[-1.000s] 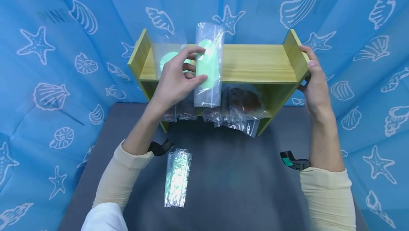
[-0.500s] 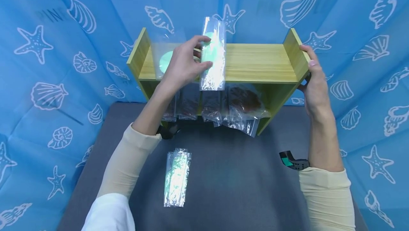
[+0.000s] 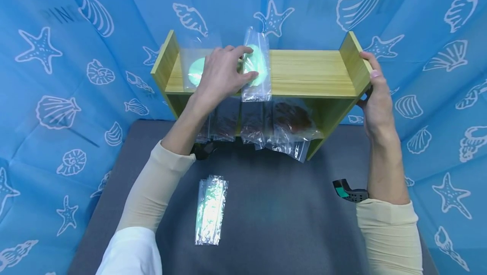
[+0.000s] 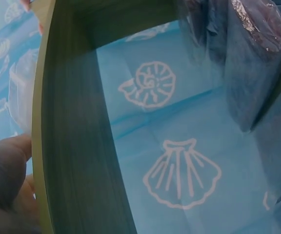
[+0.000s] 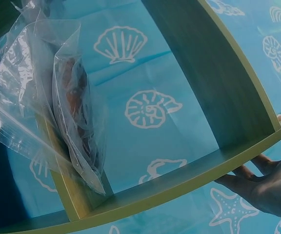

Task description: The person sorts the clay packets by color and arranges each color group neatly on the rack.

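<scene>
A small wooden shelf (image 3: 304, 74) stands at the back of the dark mat. My left hand (image 3: 222, 76) pinches a clear bag with a green disc (image 3: 256, 66) and holds it upright on the top board, next to another such bag (image 3: 194, 70) at the left end. My right hand (image 3: 374, 93) grips the shelf's right side panel (image 3: 354, 57). Several clear bags with dark brown contents (image 3: 281, 125) stand in the lower compartment; the right wrist view shows one of these bags (image 5: 77, 122) leaning there.
A third bag with green contents (image 3: 210, 211) lies flat on the grey mat (image 3: 281, 207) near my left forearm. Blue cloth printed with shells and starfish (image 3: 68, 76) surrounds the mat on three sides. The right half of the top board is bare.
My left hand has carried the green-disc bag up and back from the shelf's front onto the top board. The right hand stays on the side panel.
</scene>
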A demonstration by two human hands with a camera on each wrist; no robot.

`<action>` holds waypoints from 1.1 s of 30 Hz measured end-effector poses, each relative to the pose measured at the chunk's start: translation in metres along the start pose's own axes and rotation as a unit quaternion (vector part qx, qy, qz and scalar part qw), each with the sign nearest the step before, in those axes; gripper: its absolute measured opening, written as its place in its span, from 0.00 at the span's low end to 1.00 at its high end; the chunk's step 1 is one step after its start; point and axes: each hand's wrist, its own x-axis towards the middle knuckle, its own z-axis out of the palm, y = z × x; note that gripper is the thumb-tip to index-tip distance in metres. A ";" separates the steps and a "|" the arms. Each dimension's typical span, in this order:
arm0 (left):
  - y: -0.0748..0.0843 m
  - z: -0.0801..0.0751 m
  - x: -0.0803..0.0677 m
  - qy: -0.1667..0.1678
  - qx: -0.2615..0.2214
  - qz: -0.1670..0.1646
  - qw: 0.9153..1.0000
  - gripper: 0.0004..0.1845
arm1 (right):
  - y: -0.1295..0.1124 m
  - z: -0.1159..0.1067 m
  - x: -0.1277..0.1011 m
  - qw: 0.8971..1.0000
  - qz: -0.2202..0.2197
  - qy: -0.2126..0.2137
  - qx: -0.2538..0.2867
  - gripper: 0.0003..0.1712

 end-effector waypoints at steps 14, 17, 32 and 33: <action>-0.001 -0.003 -0.006 -0.025 0.044 -0.009 0.999 0.28 | -0.001 0.002 -0.002 1.000 -0.004 0.004 0.001 0.28; 0.000 -0.003 -0.006 -0.017 0.031 -0.017 0.999 0.29 | -0.001 0.002 -0.002 1.000 -0.005 0.005 0.002 0.28; -0.004 -0.005 -0.013 0.110 -0.145 0.048 0.982 0.20 | 0.000 0.002 -0.002 1.000 0.001 0.008 -0.009 0.28; -0.004 -0.006 -0.015 0.118 -0.168 0.061 0.977 0.20 | 0.000 0.002 -0.003 1.000 0.001 0.008 -0.010 0.28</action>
